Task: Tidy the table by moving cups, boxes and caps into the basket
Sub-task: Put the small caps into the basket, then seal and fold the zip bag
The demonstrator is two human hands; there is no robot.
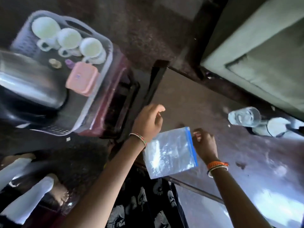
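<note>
bare tabletop (189, 99) ahead — glass (245, 117) rightward

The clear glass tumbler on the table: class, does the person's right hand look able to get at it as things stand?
Probably yes. The right hand hovers over the table, beside the zip bag, and bare tabletop lies between it and the clear glass tumbler; nothing blocks the way.

No sleeves here, both forearms are bare right down to the wrists. The left hand (148, 122) has a thin beaded bracelet (139, 138) at the wrist, mostly pale with little red and green bits mixed in. The right hand (204, 145) wears a stack: an orange braided band (217, 164) on top, then a couple of slim bangles (217, 170) below it, light-coloured with a darker stripe. Lower down there's a black garment (148, 204) with a white curly shell-like print.
</note>
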